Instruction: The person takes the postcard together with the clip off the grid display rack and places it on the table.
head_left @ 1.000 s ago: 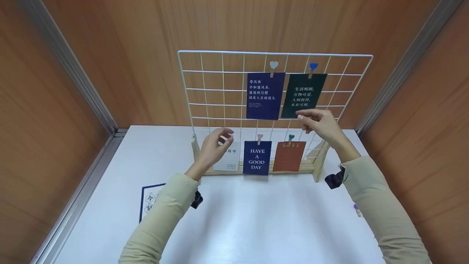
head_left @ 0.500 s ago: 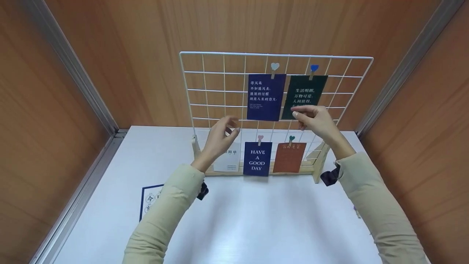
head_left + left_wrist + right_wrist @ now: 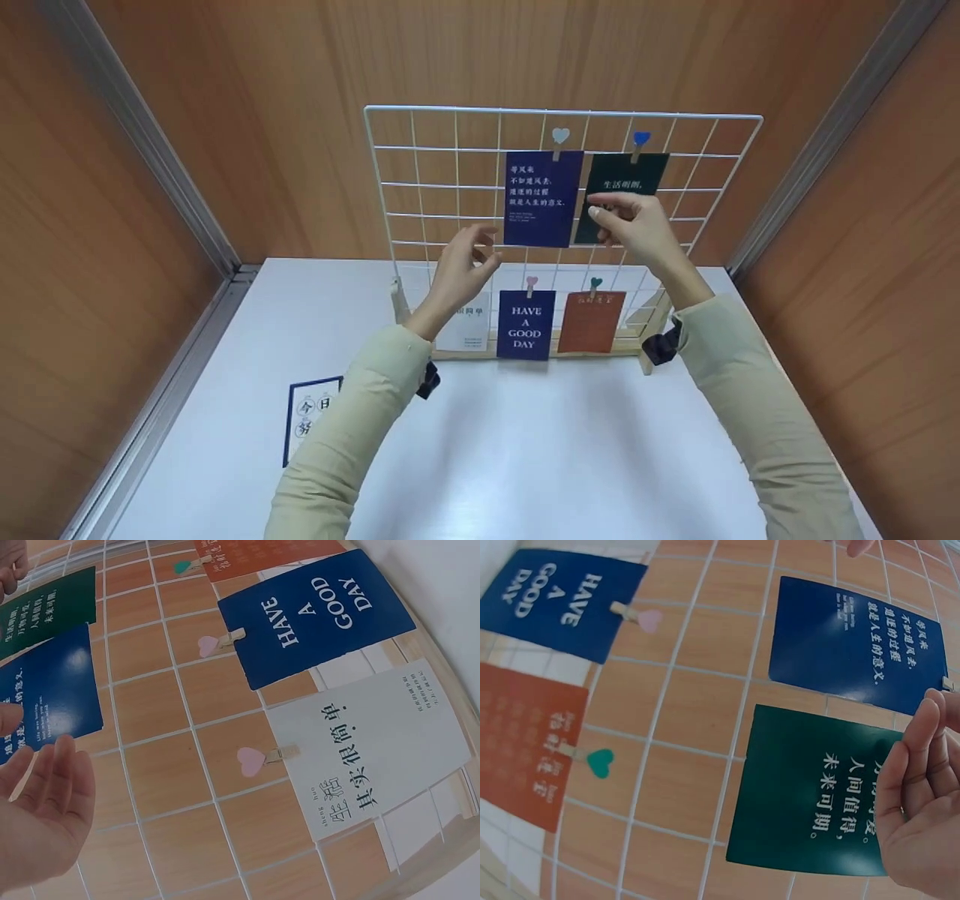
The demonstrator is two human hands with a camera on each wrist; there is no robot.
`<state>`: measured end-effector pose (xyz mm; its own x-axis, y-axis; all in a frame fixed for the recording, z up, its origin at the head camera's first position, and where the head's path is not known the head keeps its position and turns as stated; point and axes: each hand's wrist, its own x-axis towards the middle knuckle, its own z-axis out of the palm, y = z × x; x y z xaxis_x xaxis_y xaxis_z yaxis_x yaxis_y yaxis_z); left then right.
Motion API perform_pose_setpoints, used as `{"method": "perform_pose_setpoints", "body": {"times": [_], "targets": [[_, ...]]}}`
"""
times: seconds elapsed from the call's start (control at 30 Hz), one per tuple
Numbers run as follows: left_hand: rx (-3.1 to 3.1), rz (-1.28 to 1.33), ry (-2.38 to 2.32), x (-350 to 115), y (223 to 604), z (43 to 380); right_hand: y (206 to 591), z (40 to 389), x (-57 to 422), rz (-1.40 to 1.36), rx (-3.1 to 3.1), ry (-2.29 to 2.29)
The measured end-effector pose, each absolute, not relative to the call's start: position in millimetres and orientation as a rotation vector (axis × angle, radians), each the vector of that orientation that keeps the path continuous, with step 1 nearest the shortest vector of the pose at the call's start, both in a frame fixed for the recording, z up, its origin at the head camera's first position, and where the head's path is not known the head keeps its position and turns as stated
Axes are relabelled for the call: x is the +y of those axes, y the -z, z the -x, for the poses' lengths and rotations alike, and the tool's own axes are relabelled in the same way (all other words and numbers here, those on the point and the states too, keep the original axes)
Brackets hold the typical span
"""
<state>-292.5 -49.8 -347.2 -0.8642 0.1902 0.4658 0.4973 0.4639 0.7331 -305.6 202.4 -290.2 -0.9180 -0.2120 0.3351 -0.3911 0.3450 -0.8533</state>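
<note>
My left hand [image 3: 463, 270] is raised before the lower left part of a white wire grid [image 3: 435, 183], its fingers loosely bent and nothing between them. Its fingertips are close to the bottom left corner of a navy card [image 3: 541, 199] with white writing. In front of a dark green card [image 3: 628, 166] hovers my right hand [image 3: 639, 231], fingers curled, thumb and index tips near each other and no object visible between them; it covers part of the writing. A silver-white heart clip [image 3: 561, 136] fastens the navy card, and a blue heart clip [image 3: 641, 139] the green one.
Below hang a white card [image 3: 367, 757], a "HAVE A GOOD DAY" card [image 3: 526, 325] and an orange-red card [image 3: 592, 322], each on a heart clip. A blue-edged card [image 3: 300, 394] lies on the white table [image 3: 487, 450]. Wooden walls [image 3: 240, 90] enclose the space.
Both hands have risen: the left up and to the right toward the navy card, the right up and slightly left over the green card. The hung cards stay in place.
</note>
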Motion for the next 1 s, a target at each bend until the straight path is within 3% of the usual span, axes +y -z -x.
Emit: {"method": "perform_pose_setpoints", "body": {"times": [0.4, 0.73, 1.0], "targets": [[-2.417, 0.468, 1.422, -40, 345, 299, 261, 294, 173, -0.518, -2.278, -1.691], [-2.393, 0.438, 1.504, -36, 344, 302, 258, 317, 164, -0.455, -2.198, -1.753], [-2.379, 0.416, 1.529, -33, 345, 307, 240, 303, 147, -0.444, -2.234, -1.730]]}}
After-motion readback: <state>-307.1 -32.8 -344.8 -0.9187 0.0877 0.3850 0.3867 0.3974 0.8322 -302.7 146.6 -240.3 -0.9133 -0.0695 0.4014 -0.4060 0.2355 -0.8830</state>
